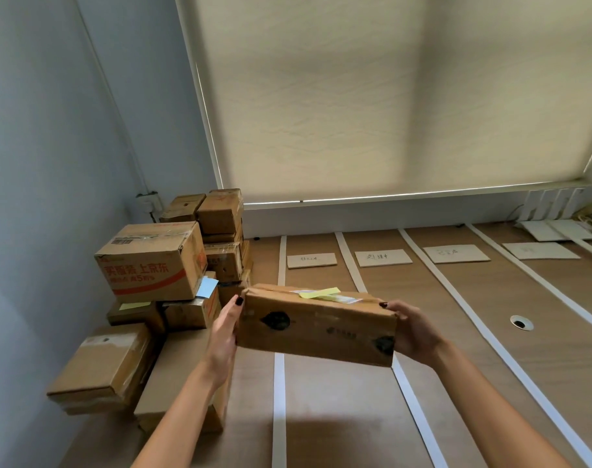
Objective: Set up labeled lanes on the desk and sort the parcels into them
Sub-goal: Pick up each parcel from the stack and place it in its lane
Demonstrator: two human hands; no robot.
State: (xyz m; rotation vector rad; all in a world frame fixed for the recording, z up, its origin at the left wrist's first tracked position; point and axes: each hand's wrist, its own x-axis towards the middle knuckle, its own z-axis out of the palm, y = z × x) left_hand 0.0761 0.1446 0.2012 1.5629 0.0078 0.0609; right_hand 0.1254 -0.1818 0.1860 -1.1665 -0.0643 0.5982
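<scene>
Brown cardboard parcel (316, 327), long and flat, is held above the wooden desk (473, 319), over the near stretch of the leftmost taped lanes. The left hand (225, 332) grasps its left end, and the right hand (414, 332) grasps its right end, fingertips curled over the top edge. A yellow sticky note (319, 293) lies on its top. White tape strips (490, 332) divide the desk; paper labels (383, 258) lie near its far edge. Stacked cardboard boxes (152, 261) crowd its far-left corner.
</scene>
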